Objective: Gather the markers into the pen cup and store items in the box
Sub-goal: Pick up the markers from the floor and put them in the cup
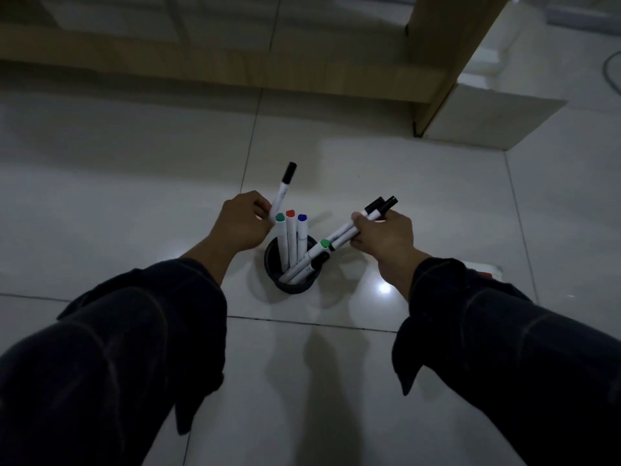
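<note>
A dark round pen cup [293, 286] stands on the tiled floor between my hands. Three white markers with green, red and blue caps [291, 230] stand upright in it. My left hand [243, 223], just left of the cup, grips one white marker with a black cap [284, 188] that points up and away. My right hand [383, 235], right of the cup, holds a bundle of white markers [349, 230] slanted down, their lower ends inside the cup. One of these has a green cap; black caps stick out above the hand.
A wooden furniture frame [437, 79] runs along the back, with a post at the right. A white object with a red patch [484, 269] lies on the floor behind my right sleeve. A cable [610, 70] curls at the far right. Glossy floor tiles surround the cup.
</note>
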